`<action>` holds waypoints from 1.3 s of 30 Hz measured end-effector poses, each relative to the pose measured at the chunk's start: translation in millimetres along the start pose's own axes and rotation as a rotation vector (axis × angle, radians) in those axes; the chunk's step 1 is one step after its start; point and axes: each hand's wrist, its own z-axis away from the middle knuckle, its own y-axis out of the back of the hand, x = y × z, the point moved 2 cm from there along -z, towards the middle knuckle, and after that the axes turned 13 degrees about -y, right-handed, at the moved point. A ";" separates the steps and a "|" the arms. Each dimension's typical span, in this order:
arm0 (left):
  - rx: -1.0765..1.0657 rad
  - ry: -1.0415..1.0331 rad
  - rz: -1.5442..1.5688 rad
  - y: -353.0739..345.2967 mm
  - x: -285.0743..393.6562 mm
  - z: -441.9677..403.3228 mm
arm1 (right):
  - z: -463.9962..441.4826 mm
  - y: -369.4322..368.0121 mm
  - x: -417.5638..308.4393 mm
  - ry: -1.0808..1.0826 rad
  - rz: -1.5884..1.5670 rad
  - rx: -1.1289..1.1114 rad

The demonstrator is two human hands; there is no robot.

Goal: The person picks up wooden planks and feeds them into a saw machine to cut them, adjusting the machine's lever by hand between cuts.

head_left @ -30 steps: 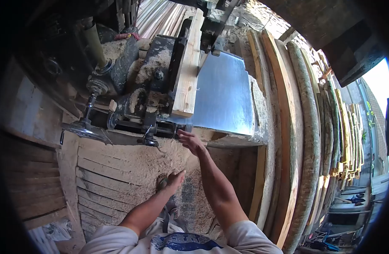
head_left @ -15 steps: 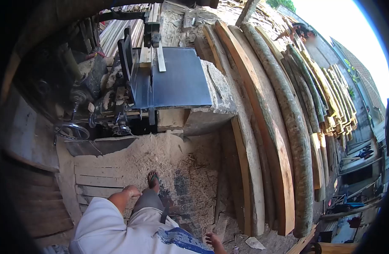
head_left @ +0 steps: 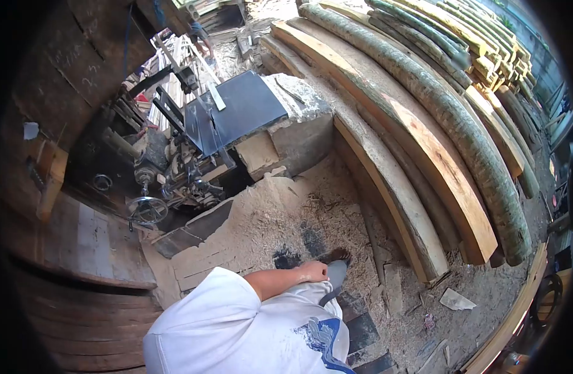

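My left hand (head_left: 314, 271) is in front of my grey shorts, at the end of a bare forearm below a white sleeve. Its fingers are curled in, and nothing shows in them. My right hand is out of view. Ahead stands a saw with a dark metal table (head_left: 243, 115), and a thin pale wood strip (head_left: 216, 96) lies on it. A metal handwheel (head_left: 148, 210) sits low on the machine's left side. Sawdust (head_left: 268, 206) covers the floor between me and the saw.
Long thick timbers (head_left: 417, 137) and a bark-covered log (head_left: 448, 106) lie along the right. More lumber (head_left: 486, 56) is stacked behind them. Wooden boards (head_left: 81, 318) stand at the left. A flat offcut (head_left: 457, 299) lies on the ground. Another person (head_left: 202, 38) is beyond the saw.
My view has turned to the right and tilted. My left hand has come forward across my shorts, and my right hand has gone out of view. A person now shows beyond the saw.
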 end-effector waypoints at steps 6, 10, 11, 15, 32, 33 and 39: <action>-0.306 -0.064 -0.120 -48.0 42.5 -117.8 | 53.6 72.6 -10.1 0.016 -0.293 0.019; -0.306 0.230 -0.221 -69.6 70.7 -201.6 | 94.3 157.3 -39.0 0.026 -0.509 0.043; -0.259 0.277 -0.234 -67.3 88.7 -218.9 | 105.7 177.9 -49.5 0.032 -0.561 0.044; -0.239 0.202 -0.131 -103.6 179.5 -301.2 | 157.4 253.0 -92.9 0.066 -0.709 0.049; 0.035 0.246 0.123 -101.1 273.1 -371.7 | 115.8 424.0 -304.0 0.226 -0.105 0.167; 0.041 0.354 0.073 -94.6 259.7 -349.9 | 114.3 432.9 -314.5 0.231 -0.092 0.146; 0.467 0.723 0.209 -136.4 245.6 -208.8 | 98.6 554.5 -366.9 0.087 0.139 0.136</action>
